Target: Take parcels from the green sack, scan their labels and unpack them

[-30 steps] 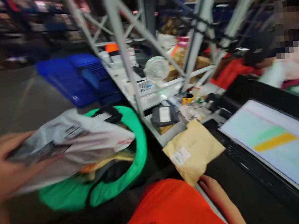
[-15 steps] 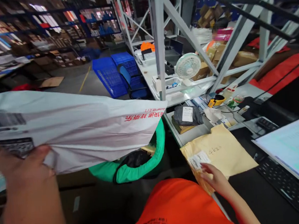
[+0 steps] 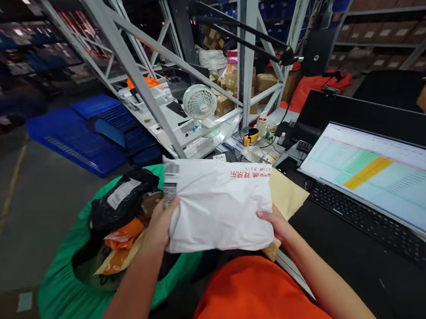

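Note:
A white plastic mailing bag (image 3: 219,207) with red print and a barcode label at its left end is held flat in front of me. My left hand (image 3: 166,219) grips its left edge, thumb on top. At the right edge, my right hand (image 3: 275,220) is closed on the bag too, its thumb over the front. Behind and to the right lies a yellow padded envelope (image 3: 288,191), partly covered by the bag. On the left stands a green-rimmed round container (image 3: 58,277) holding a black wrapped parcel (image 3: 124,197) and an orange package (image 3: 124,234).
A monitor (image 3: 374,179) and black keyboard (image 3: 362,223) occupy the desk on the right. A small fan (image 3: 200,103) stands behind a metal frame (image 3: 141,87). A yellow tape-like item (image 3: 251,137) lies farther back. Blue plastic crates (image 3: 72,133) are on the floor at left.
The white bag came in from the left to the middle. My right hand left the yellow envelope and took the bag's right edge. The view turned right.

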Available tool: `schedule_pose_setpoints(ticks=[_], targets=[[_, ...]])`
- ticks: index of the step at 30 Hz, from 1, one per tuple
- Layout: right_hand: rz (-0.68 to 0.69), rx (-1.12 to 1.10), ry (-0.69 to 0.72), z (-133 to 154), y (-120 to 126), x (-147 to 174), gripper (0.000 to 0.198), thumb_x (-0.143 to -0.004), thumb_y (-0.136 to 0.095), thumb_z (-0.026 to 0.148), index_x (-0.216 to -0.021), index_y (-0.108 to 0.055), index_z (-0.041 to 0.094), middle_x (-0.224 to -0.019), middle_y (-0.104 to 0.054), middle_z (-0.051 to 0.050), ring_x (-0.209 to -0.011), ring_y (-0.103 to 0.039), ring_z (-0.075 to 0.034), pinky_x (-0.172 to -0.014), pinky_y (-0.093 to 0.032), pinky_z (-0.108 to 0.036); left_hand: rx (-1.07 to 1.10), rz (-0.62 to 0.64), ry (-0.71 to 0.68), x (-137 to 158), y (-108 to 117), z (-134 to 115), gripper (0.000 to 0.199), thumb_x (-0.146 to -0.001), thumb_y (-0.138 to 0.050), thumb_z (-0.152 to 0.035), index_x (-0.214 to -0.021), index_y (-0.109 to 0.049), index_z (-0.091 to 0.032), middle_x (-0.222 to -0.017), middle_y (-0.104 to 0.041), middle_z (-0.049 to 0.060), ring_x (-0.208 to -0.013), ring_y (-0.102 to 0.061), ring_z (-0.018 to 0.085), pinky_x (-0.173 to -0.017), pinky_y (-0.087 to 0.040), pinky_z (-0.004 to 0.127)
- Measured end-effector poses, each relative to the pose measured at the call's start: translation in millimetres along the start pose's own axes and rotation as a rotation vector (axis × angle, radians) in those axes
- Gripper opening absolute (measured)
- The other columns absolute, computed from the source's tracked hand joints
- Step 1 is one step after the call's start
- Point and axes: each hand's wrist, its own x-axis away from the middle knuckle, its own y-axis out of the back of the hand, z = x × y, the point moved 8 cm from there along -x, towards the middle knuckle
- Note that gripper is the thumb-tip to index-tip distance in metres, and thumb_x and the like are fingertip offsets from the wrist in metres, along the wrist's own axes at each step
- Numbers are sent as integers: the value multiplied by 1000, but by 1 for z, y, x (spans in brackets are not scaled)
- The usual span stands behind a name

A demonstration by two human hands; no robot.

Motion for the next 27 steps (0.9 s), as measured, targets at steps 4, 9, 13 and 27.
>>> schedule_pose_setpoints(ticks=[4, 9, 13, 27], targets=[[-269, -209, -212, -19, 54, 19, 53, -59, -84, 36, -105, -71, 14, -107, -76, -12, -100, -71, -33, -97, -55, -45, -49, 292, 130, -4, -76, 28, 79, -48, -91, -57, -111, -65, -17, -123, -70, 14, -117, -64, 35, -101, -52, 44], [-294, -167, -304, -16, 91, 35, 54, -69, -79, 34, -118, -68, 13, -108, -76, -13, -100, -72, -31, -96, -56, -43, 83, 446, 255, 6, -109, 66, 78, -51, -92, -53, -112, -64, -15, -125, -69, 17, -120, -62, 35, -104, -49, 45], [-231, 80, -220, 15, 99, -2, 59, -67, -81, 38, -119, -66, 14, -109, -75, -14, -97, -73, -33, -94, -57, -47, 239, 395, 198, 2, -103, 74, 76, -56, -91, -47, -118, -62, -15, -127, -68, 16, -122, -61, 33, -104, -48, 44], [-24, 992, -38, 99, 19, -332, 41, -80, -63, 48, -96, -70, 11, -82, -73, -20, -87, -72, -31, -76, -59, -44, -90, -23, -313, -66, -51, 21, 43, -79, -72, -26, -120, -64, -17, -130, -62, 16, -118, -62, 30, -103, -49, 46]])
